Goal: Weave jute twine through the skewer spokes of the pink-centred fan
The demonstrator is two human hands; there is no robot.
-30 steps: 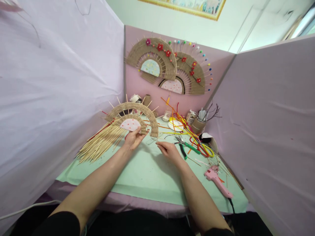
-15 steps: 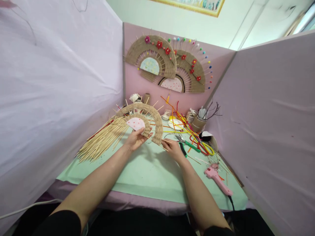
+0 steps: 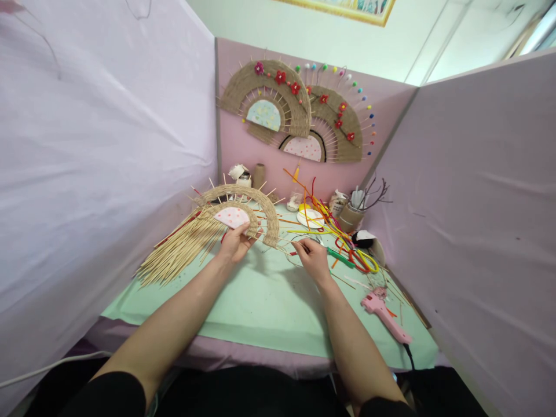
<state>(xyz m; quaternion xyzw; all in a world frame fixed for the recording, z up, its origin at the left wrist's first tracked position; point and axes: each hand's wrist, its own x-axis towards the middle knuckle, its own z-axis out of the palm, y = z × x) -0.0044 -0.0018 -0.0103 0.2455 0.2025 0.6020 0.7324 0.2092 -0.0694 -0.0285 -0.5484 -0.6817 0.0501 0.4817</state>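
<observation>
My left hand (image 3: 237, 242) grips a half-round woven fan (image 3: 271, 223) near its lower right part, thumb on the pink spotted half-circle centre (image 3: 232, 217). Bands of tan twine run around thin wooden sticks, whose ends poke out along the outer rim. To the right of the fan's lower end, my right hand (image 3: 310, 258) is closed in a pinch on a thin strand that looks like twine, stretched toward the fan. Green-handled pliers (image 3: 341, 257) lie just beyond that hand, partly hidden by it.
A heap of thin sticks (image 3: 178, 249) lies at the left. Coloured pipe cleaners (image 3: 347, 243) and a white plate (image 3: 310, 218) are at the back right. A pink glue gun (image 3: 386, 317) rests at the right. Two finished fans (image 3: 267, 87) hang on the back panel.
My right hand has moved away from the fan's stick ends to the right, with a strand now stretched between. The fan and my left hand have shifted slightly left.
</observation>
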